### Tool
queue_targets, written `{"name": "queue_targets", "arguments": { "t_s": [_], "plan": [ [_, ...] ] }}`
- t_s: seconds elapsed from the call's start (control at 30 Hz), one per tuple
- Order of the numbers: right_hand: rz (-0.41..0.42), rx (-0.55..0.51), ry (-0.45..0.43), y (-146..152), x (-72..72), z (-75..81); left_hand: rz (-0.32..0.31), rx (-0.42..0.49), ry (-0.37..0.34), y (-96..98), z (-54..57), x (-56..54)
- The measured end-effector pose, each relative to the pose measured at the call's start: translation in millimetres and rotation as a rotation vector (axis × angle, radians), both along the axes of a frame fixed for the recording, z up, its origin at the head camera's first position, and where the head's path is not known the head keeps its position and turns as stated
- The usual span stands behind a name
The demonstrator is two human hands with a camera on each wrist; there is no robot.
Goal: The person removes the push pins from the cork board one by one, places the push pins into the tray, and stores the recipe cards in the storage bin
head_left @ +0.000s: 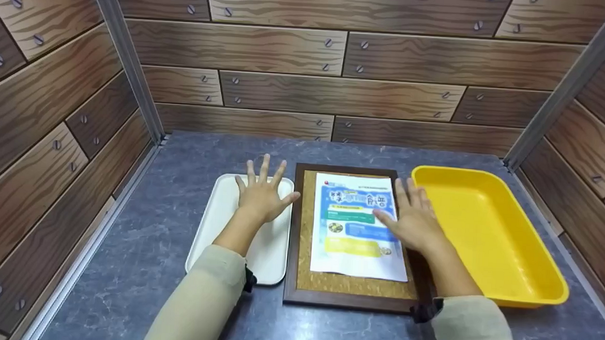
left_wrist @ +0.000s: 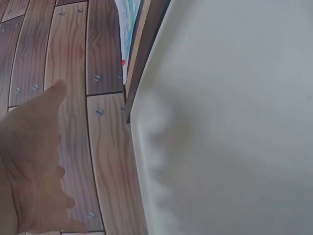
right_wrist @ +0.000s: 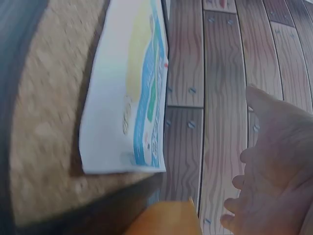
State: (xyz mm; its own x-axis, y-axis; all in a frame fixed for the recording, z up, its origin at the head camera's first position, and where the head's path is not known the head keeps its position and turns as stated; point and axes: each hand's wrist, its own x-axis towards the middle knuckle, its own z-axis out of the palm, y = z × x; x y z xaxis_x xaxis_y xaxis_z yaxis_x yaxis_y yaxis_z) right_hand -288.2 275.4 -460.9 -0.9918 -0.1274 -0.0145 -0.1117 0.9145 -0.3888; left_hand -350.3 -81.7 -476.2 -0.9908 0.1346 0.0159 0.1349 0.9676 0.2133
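Note:
My left hand (head_left: 263, 199) is spread over a white tray (head_left: 211, 238), fingers straight and holding nothing; in the left wrist view its shadow falls on the tray. To the right lies a cork board (head_left: 353, 285) with a dark brown frame. A printed paper sheet (head_left: 349, 260) with blue, green and yellow blocks rests on the cork. Above the sheet's right side and the board's right edge hovers my right hand (head_left: 418, 222), its fingers extended with nothing in them. The right wrist view shows that hand (right_wrist: 281, 166) apart from the sheet.
A yellow plastic bin (head_left: 490, 237) stands right of the board, its inside bare. The grey marbled tabletop (head_left: 132, 264) is bounded by wood-print walls (head_left: 288, 50) at the back and both sides, with metal posts (head_left: 132, 57) at the corners.

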Motion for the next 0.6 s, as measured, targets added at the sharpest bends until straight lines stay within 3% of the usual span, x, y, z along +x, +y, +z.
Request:
{"name": "queue_targets", "arguments": {
  "t_s": [0.23,0.4,0.6],
  "plan": [
    [0.004,-0.079,-0.027,-14.9,1.4,-10.7,-0.072,0.181,0.032,11.2,-9.0,-12.3],
    [-0.029,-0.07,-0.075,-22.3,-0.4,-18.2,-0.131,0.347,-0.028,22.9,-12.5,-21.5],
    [-0.076,-0.026,-0.104,-23.9,-2.6,-34.5,-0.221,0.423,-0.098,40.7,-18.4,-29.1]
  ]
}}
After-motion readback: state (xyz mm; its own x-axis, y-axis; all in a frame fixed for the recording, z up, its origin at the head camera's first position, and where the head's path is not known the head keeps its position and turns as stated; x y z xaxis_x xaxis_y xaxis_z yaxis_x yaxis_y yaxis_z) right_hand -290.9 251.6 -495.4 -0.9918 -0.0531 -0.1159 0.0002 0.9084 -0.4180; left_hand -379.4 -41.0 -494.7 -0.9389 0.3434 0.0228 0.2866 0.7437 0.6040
